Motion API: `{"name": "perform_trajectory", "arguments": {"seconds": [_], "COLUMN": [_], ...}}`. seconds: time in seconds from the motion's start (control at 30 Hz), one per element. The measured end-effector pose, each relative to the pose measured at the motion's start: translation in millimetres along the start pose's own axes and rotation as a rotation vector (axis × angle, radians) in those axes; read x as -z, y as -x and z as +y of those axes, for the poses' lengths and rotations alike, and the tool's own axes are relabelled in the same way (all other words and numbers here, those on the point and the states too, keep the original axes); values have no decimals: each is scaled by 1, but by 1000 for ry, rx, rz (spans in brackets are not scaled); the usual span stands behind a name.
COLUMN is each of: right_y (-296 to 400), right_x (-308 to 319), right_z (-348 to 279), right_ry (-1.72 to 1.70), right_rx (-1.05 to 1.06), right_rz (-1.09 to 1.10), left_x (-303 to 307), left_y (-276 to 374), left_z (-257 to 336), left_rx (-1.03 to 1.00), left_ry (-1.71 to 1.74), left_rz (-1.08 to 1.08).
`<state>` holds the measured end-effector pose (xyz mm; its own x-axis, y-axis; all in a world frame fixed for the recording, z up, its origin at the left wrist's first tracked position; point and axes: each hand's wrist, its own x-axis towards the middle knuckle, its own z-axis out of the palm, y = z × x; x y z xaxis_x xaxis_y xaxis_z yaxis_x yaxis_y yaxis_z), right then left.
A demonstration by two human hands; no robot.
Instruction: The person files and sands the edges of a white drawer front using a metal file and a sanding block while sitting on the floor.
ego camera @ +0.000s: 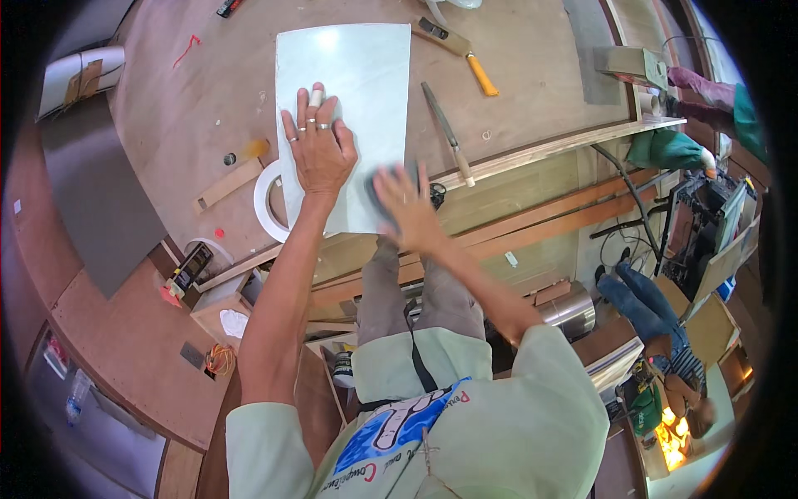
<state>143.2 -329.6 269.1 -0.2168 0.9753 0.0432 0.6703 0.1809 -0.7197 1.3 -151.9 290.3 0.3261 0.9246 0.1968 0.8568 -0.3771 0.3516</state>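
Note:
A white rectangular sheet or thin panel lies on the brown worktable, its near edge at the table's front. My left hand presses flat on it with the fingers spread; several rings and a pale wrap on one finger show. My right hand, blurred by motion, is over a dark pad at the panel's near right corner. The pad is mostly hidden under the fingers, so its exact kind is unclear. Partly under the panel's left edge is a white ring-shaped roll.
A wooden-handled file and a wooden hand plane lie to the right, beside a yellow handle. A wood strip is at left. The table's front edge runs rightward. Other people stand or sit at the right.

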Motion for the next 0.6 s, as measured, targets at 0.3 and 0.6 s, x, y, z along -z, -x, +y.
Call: {"name": "perform_trajectory", "arguments": {"seconds": [0.3, 0.6], "right_y": [-224, -63], "right_x": [139, 52], "right_z": [138, 59], "right_ry": [-124, -9], "right_rx": [-389, 149], "right_rz": [315, 234], "left_x": [1, 6], "left_y": [-6, -4], "left_z": [-1, 1], "left_rx": [6, 13], "left_ry": [-13, -6], "left_rz": [-10, -13]}}
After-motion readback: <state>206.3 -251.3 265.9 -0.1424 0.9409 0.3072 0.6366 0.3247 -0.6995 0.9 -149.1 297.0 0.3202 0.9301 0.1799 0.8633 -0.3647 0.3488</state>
